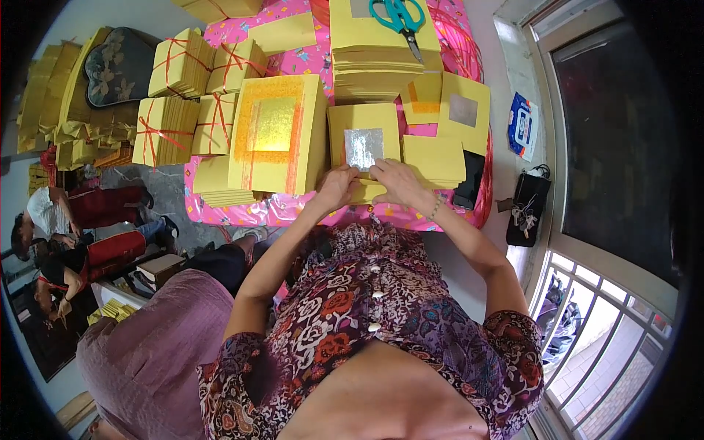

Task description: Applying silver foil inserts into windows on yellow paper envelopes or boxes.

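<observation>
Left grip (pixel 336 188): its fingers are bent close together at the lower left corner of the silver-square paper (pixel 364 139); if they pinch it, I cannot tell.
Right grip (pixel 400 183): its fingertips touch the lower right part of the same paper, and its thumb stands apart, lower down; if the paper is clamped between them, I cannot tell.
Position of silver-square paper: it lies before the person, near the front edge of the surface (pixel 282 213), which has a shiny pink cover.
Low piece under the hands: a yellow piece (pixel 367 192) shows between the two hands, at the near side of the paper.
Black pouch (pixel 522 209): it is beside the surface, at the right; what is in it is hidden.
Tied bundles (pixel 170 64): red ribbon goes around yellow sheets, four such bundles grouped at the left.
Left neighbour: a tall gold-square stack (pixel 275 132) rises just beside the left hand and limits the room there.
Right neighbour: a low yellow stack (pixel 433 161) lies just beside the right hand.
Far side: scissors (pixel 397 20) with teal handles rest on a high stack (pixel 381 59), blades toward the person.
Front edge: only a narrow pink strip shows between the hands and the person's body.
</observation>
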`<state>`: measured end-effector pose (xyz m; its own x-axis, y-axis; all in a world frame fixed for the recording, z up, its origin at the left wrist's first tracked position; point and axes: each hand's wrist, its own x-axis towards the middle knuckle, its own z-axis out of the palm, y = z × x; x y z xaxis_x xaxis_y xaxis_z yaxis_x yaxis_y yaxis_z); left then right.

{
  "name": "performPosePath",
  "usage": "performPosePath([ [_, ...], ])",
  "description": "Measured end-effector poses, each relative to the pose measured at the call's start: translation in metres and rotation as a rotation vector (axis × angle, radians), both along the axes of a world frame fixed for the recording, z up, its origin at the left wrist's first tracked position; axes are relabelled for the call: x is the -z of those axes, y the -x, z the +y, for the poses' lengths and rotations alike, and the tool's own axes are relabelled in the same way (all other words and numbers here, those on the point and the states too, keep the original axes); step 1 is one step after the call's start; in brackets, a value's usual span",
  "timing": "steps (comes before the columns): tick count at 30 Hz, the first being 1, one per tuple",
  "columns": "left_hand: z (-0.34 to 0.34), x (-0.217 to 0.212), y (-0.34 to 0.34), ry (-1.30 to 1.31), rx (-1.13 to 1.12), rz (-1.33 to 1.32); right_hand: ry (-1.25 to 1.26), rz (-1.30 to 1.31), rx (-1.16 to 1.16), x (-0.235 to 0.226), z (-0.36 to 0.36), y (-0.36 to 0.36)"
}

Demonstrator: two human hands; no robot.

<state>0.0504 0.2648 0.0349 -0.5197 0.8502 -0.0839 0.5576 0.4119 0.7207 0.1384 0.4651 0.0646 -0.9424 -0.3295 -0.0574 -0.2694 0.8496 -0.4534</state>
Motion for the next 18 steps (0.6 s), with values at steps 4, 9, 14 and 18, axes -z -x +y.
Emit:
performPosePath([
  [4,0.000,-0.007,0.000,0.048,-0.006,-0.017,0.123,-0.143,0.005,0.000,0.014,0.009],
  [9,-0.002,-0.006,0.001,0.016,-0.010,-0.086,0.190,-0.173,0.004,0.002,0.020,0.013],
  [14,0.000,-0.016,0.004,0.075,-0.011,-0.220,0.198,-0.250,0.025,0.003,0.023,0.017],
  [18,0.000,-0.018,0.004,0.075,0.037,-0.186,0.194,-0.301,0.039,0.004,0.023,0.020],
])
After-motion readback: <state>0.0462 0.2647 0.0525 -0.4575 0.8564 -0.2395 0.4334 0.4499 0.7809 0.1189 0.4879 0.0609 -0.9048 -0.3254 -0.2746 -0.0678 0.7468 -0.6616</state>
